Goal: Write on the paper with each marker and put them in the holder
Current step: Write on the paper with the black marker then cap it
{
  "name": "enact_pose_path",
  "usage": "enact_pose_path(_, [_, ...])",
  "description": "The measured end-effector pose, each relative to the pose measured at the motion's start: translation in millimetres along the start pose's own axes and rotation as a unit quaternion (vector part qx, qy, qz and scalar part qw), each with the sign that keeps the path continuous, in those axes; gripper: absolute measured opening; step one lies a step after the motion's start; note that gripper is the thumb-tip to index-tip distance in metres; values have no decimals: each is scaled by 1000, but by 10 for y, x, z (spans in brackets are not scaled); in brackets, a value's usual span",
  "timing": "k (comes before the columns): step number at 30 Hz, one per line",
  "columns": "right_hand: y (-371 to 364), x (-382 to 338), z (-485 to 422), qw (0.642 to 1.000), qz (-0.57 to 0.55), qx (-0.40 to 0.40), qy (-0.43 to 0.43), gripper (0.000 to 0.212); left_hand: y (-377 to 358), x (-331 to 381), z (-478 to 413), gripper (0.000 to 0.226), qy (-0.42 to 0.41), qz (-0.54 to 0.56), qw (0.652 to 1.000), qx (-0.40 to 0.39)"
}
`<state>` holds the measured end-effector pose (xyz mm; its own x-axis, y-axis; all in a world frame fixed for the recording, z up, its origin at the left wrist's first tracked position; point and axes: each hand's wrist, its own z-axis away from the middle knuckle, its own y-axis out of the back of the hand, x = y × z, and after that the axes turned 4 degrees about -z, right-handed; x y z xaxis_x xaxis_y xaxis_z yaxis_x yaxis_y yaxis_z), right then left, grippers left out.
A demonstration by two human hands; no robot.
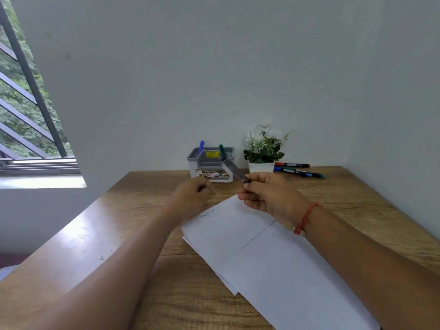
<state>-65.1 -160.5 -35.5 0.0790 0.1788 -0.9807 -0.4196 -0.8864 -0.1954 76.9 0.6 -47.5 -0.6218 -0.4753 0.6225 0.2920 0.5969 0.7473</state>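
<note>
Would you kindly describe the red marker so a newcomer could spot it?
Find the white flower pot at the back of the wooden table. Loose markers lie just right of it; the red marker is nearest the wall, and its neighbours are blue and green.

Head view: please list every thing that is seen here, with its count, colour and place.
table: one, brown wood, under everything
holder: one, grey and white, at the back by the wall
blue marker: one, standing in the holder
green-capped marker: one, dark barrel, cap end at the holder
loose markers: at least two, red, blue and teal ends, lying right of the plant
plant: one, white flowers, white pot, right of the holder
paper: several white sheets, near side, faint writing
window: one, dark bars, left
bracelet: one, red, right wrist
left hand: fingers curled, contents unclear
right hand: holds the green-capped marker
</note>
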Motion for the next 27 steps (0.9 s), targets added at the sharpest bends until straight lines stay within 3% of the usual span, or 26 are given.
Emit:
enact_pose_path(4, [-54, 51, -14, 1000, -22, 4, -19, 9, 3, -36, 7, 14, -39, -58, 996, -61])
enact_pose_path(7, [-107, 73, -40, 999, -16, 12, -35, 17, 6, -88, -8, 12, -53, -56, 993, -92])
enact_pose_path(12, [-127, 168, -91, 991, 120, 29, 55, 30, 2, -143, -38, 10, -67, -82, 988, -115])
enact_pose_path(15, [-166, 204, -109, 970, 224, 37, 88, 4, -4, -140, -41, 12, -66, -77, 988, -119])
enact_pose_path(16, [-167, 235, -126, 964, 246, 39, 88, 7, 1, -141, -42, 12, -65, -75, 988, -121])
enact_pose_path(21, [-170, 332, -166, 961, 258, 58, 82, 4, 19, -161, -46, 15, -54, -51, 989, -128])
enact_pose_path(27, [-156, 360, -191, 949, 300, 56, 76, 18, 15, -170, -47, 20, -45, -29, 989, -135])
